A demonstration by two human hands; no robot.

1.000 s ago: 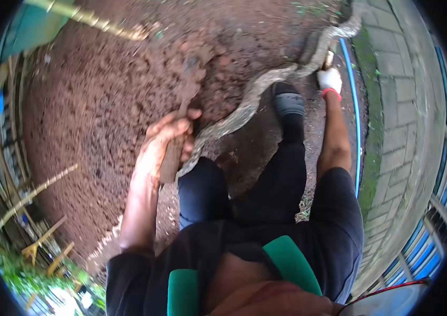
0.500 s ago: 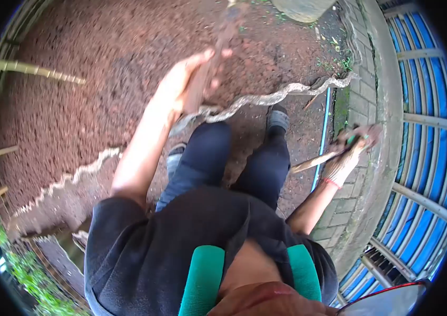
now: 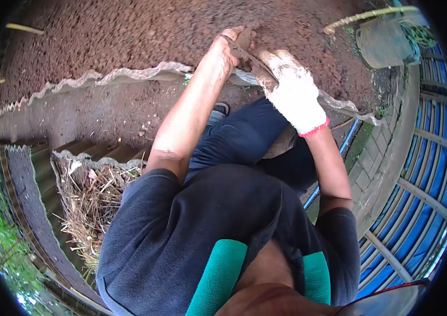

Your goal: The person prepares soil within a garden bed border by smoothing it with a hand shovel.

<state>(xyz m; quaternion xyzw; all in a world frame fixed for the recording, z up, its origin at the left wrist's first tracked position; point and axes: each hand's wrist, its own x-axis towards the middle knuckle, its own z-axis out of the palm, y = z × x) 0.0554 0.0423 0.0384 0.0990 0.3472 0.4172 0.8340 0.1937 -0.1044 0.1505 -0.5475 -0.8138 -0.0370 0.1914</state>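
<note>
My bare left hand [image 3: 227, 51], muddy at the fingers, grips the upper part of a flat, mud-covered strip [image 3: 261, 72] over the soil bed. White cloth with a red cuff covers my right hand [image 3: 293, 89], its fingertips stained brown. That gloved hand is closed at the strip's nearer end, close beside the left. Just below both hands runs the wavy edge of a corrugated sheet [image 3: 113, 76], which borders the soil [image 3: 123, 37].
My legs [image 3: 244, 134] stand in the dirt trench behind the corrugated edge. Dry straw [image 3: 94, 197] fills a corrugated-walled bed at left. A grey container [image 3: 384, 42] lies at upper right. A blue pipe [image 3: 349, 138] and brick paving [image 3: 373, 158] run along the right, beside a blue slatted wall [image 3: 431, 168].
My right hand has come from the far right to the strip beside my left hand. The wooden-handled tool it held no longer shows. The view has turned, bringing the straw into sight.
</note>
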